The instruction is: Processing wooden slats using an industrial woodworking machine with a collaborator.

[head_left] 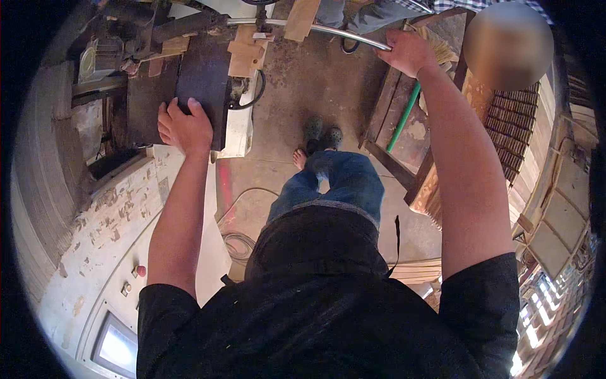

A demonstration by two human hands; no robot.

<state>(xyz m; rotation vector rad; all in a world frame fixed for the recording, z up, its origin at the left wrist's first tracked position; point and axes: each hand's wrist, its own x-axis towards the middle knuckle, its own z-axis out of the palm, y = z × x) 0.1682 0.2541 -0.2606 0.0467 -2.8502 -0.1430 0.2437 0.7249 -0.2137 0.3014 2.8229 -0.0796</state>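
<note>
My left hand (187, 128) lies on a dark flat machine table (203, 72), its thumb apart from the fingers and nothing in its grasp. Off to the far right, my right hand (410, 54) is closed around the end of a curved-looking silver metal bar (341, 31). This bar runs leftward to the dark machine parts at the far left. Near the table's far right corner sits a light wooden block (245, 58). Another wooden piece (302, 19) crosses in front of the bar.
Another person's jeans (372, 17) show beyond the bar. At right stand a wooden frame (394, 161), a green pole (404, 118) and stacked thin wood strips (512, 129). A coiled hose (238, 245) lies on the floor by the white machine body (237, 136).
</note>
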